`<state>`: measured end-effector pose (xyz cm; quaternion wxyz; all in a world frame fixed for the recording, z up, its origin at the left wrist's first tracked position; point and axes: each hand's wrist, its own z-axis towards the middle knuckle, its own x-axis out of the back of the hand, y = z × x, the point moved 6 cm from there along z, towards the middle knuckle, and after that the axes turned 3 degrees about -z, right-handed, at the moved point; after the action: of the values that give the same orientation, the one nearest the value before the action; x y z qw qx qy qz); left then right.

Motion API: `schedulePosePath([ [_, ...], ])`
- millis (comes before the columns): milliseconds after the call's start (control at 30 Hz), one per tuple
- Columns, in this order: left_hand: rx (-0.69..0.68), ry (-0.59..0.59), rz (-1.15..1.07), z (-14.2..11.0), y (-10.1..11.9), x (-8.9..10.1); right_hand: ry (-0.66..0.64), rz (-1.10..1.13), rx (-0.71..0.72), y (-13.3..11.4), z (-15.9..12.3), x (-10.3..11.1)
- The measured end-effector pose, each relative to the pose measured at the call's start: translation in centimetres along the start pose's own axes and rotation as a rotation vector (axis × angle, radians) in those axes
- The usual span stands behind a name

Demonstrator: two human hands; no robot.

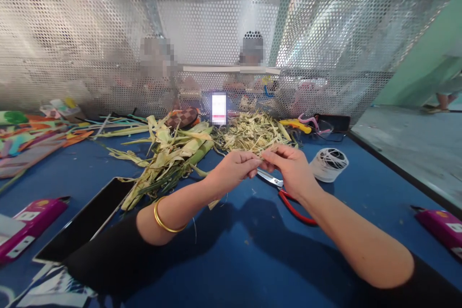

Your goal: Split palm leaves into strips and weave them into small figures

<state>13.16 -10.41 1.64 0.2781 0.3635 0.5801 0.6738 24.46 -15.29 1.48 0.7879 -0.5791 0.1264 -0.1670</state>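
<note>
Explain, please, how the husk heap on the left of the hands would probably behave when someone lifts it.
The husk heap would probably sag and flop, since it looks thin-leaved, bent and curled. It is likely light for its bulk, being made of loose, papery layers. Some pieces may slide out, because ends stick out untidily.

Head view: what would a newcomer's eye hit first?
First, the left hand and right hand, close together mid-picture; anything pinched there is too small to make out. Next, the glowing white screen beyond them, beside the heap of dry shreds. Then the red-handled scissors on the blue table.
</note>
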Motion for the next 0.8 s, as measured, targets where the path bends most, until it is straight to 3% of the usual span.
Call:
schedulePosePath([
  [133,-0.096,0.045,0.199,0.0,0.3,0.2,0.009,0.001,-0.065,0.6,0.3,0.1],
  [233,-0.069,0.09,0.096,0.1,0.0,0.6,0.023,-0.132,-0.114,-0.1,1.1,1.7],
  [300,0.0,0.132,-0.063,0.3,-0.3,1.1,0.051,-0.417,-0.058,-1.4,1.5,3.8],
  [367,0.076,0.157,-0.195,0.4,-0.7,1.4,-0.046,-0.867,-0.01,-2.1,1.0,5.4],
  [433,0.135,0.159,-0.284,0.5,-0.9,1.6,-0.181,-1.249,-0.077,-0.9,-0.4,6.9],
  [500,0.175,0.158,-0.343,0.6,-1.2,1.6,-0.331,-1.45,-0.155,1.5,-2.5,8.0],
  [567,0.208,0.146,-0.383,0.7,-1.6,1.5,-0.35,-1.515,-0.096,3.2,-4.4,8.4],
  [667,0.244,0.09,-0.422,0.7,-2.3,1.1,-0.243,-1.482,0.011,4.5,-6.6,8.4],
  [800,0.268,0.044,-0.443,0.8,-2.8,0.8,-0.24,-1.4,0.052,3.9,-9.3,7.1],
])
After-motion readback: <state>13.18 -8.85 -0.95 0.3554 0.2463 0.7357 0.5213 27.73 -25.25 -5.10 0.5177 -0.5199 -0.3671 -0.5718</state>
